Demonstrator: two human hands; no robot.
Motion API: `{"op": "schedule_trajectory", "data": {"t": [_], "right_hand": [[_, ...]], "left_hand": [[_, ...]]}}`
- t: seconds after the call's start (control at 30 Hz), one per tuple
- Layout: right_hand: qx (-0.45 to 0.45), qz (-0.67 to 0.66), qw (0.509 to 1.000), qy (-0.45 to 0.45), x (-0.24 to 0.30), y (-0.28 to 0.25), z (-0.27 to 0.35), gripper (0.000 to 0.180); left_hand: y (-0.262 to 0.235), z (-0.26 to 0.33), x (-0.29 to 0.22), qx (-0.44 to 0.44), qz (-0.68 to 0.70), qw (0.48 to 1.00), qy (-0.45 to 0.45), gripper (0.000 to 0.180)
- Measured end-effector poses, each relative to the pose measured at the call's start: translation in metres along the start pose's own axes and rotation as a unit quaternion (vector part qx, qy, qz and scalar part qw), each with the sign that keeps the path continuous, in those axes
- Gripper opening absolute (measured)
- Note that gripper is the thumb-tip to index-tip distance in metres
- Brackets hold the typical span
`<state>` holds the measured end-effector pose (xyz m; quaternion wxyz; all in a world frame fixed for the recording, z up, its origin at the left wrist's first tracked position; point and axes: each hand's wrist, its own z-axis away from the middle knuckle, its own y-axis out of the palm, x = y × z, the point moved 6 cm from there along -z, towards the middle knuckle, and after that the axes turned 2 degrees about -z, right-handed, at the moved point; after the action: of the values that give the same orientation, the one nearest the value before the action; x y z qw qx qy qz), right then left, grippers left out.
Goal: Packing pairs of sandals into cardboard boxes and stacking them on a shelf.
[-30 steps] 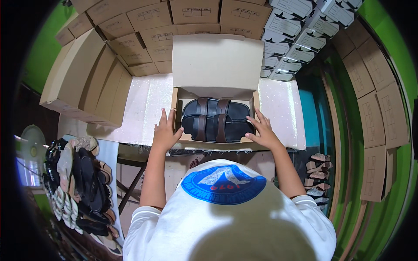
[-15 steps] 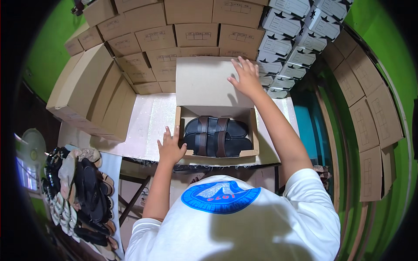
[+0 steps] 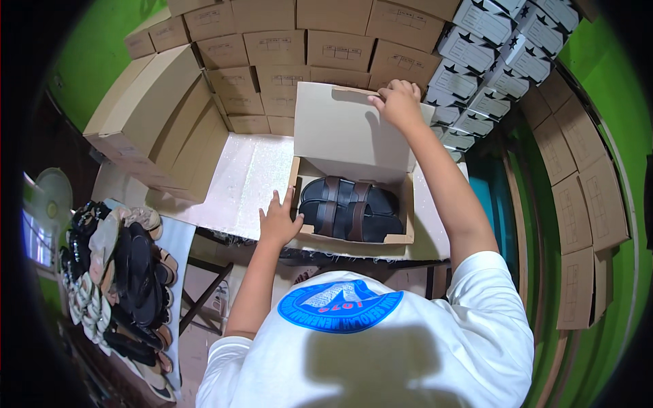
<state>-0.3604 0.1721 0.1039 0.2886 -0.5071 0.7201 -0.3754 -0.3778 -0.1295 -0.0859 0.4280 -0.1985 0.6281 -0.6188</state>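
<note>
A pair of black sandals with brown straps (image 3: 350, 209) lies side by side in a cardboard shoebox (image 3: 409, 214), whose hinged lid (image 3: 343, 126) stands raised at the back. My right hand (image 3: 401, 105) is at the right part of the lid's far edge, with its fingers curled over the rim and the lid's narrow flap (image 3: 350, 92) bent inward beside it. At the box's left wall, my left hand (image 3: 280, 221) has its fingers spread, fingertips against or close to the cardboard. It holds nothing.
Stacked brown boxes (image 3: 275, 47) and white star-marked boxes (image 3: 476, 41) line the back. A row of boxes (image 3: 163, 122) stands at the table's left. Several sandals (image 3: 139, 279) cover a side surface at left, near a fan (image 3: 54, 190). More boxes (image 3: 578, 197) stack at right.
My right hand has gone from spread fingers over the lid to curled fingers on its far edge. The lid's flap now bends inward. The view has shifted a little; my left hand stays by the box.
</note>
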Motion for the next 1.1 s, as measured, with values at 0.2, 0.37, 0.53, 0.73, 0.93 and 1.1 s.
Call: {"op": "schedule_trajectory", "data": {"t": [0.2, 0.37, 0.53, 0.73, 0.93, 1.1], "right_hand": [[-0.047, -0.071, 0.996, -0.025, 0.024, -0.053, 0.069, 0.025], [0.025, -0.092, 0.995, -0.018, 0.064, -0.058, 0.156, 0.023], [0.093, -0.151, 0.984, 0.034, 0.085, -0.021, 0.232, 0.024], [0.104, -0.157, 0.981, 0.043, 0.092, 0.006, 0.262, 0.025], [0.198, -0.159, 0.967, 0.007, 0.113, 0.018, 0.259, 0.041], [0.182, -0.134, 0.974, 0.007, 0.115, 0.029, 0.265, 0.047]], "left_hand": [[-0.006, 0.007, 0.007, -0.150, 0.129, 0.980, 0.027, 0.073], [-0.028, 0.034, 0.014, -0.362, 0.217, 0.900, 0.109, 0.069], [-0.052, 0.050, -0.003, -0.386, 0.117, 0.901, 0.157, 0.064], [-0.011, 0.043, -0.057, -0.108, -0.070, 0.968, 0.213, 0.070], [0.018, 0.038, -0.069, -0.101, -0.104, 0.954, 0.262, 0.073], [0.015, 0.036, -0.069, -0.110, -0.113, 0.946, 0.284, 0.071]]}}
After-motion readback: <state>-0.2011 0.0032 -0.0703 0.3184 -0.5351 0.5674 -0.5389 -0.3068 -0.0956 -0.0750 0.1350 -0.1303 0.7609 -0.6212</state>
